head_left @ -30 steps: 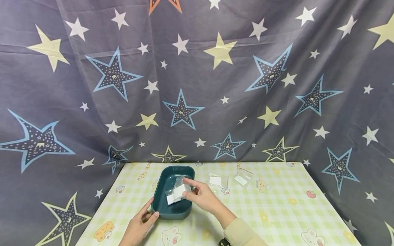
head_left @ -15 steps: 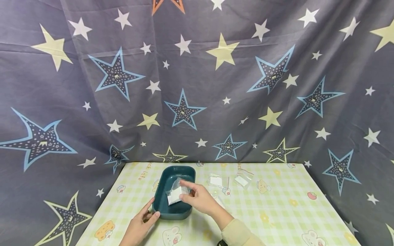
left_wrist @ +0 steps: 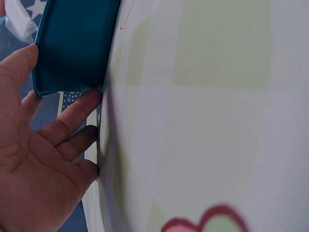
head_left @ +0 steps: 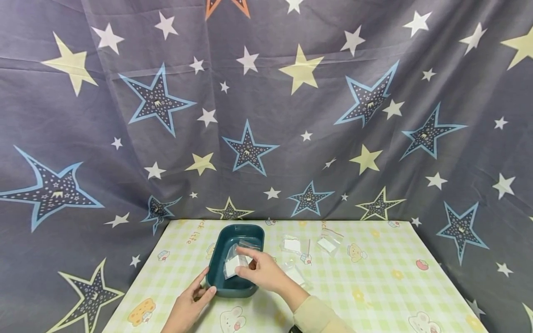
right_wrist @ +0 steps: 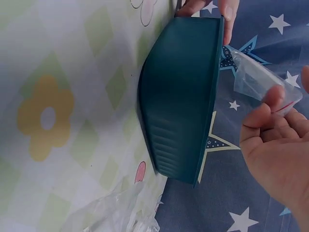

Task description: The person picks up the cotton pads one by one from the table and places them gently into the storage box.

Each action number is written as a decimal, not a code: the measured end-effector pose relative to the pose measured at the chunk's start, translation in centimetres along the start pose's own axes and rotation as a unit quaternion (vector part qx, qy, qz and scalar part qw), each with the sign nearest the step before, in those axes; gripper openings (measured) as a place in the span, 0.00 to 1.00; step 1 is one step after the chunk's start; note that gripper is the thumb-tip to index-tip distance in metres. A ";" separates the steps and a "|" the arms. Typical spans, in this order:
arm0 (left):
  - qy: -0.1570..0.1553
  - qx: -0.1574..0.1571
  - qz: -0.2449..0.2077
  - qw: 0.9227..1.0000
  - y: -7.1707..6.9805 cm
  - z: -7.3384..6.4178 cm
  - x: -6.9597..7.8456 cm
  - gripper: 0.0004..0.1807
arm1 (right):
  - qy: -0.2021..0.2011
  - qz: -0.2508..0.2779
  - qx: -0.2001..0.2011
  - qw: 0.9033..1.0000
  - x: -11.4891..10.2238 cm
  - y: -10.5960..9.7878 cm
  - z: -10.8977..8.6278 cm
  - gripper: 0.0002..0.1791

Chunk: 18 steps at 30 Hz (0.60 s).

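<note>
Right hand [head_left: 261,270] pinches a bag [head_left: 233,265] over the tray [head_left: 233,292], left hand [head_left: 189,303] spread, bags [head_left: 292,245] nearby.

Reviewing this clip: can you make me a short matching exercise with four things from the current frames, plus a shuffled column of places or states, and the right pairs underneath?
Column one
1. dark teal, rounded rectangular dish
2. person's left hand
3. person's right hand
4. dark grey, star-patterned cloth backdrop

Column two
A. hanging behind everything else
B. standing open side up on the green-and-white checked tablecloth
C. pinching a clear plastic bag with a white piece inside
D. touching the dish's near left corner

Right pairs: 1-B, 2-D, 3-C, 4-A
</note>
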State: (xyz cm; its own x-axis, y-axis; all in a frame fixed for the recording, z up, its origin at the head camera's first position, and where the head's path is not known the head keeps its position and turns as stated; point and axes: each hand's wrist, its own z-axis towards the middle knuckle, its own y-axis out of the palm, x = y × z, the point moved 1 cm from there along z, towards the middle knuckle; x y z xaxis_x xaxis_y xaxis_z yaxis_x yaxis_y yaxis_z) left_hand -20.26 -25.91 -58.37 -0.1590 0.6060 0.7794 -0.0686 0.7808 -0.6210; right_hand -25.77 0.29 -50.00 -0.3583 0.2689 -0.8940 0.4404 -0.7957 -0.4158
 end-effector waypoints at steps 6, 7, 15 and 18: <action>-0.004 -0.002 -0.002 1.000 0.1 0.0 -0.1 0.45 | 0.025 -0.096 -0.020 0.995 0.0 0.5 -0.5 0.37; -0.005 -0.002 -0.002 1.000 0.1 0.0 -0.1 0.45 | 0.026 -0.110 -0.021 0.993 0.1 0.6 -0.6 0.36; 0.010 0.004 0.002 1.000 -0.1 -0.3 0.2 0.44 | 0.010 -0.207 0.002 0.978 0.6 1.5 -1.0 0.27; 0.008 0.002 -0.001 1.000 -0.1 -0.3 0.1 0.44 | -0.002 -0.226 -0.005 0.974 0.6 1.7 -1.1 0.25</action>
State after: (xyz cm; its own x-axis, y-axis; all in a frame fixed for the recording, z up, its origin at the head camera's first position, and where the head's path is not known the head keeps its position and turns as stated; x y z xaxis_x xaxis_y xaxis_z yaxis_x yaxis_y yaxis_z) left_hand -19.96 -25.86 -58.19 -0.1428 0.6065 0.7822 -0.0728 0.7817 -0.6194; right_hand -24.30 -0.28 -51.41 -0.5197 0.5884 -0.6194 0.2458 -0.5914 -0.7680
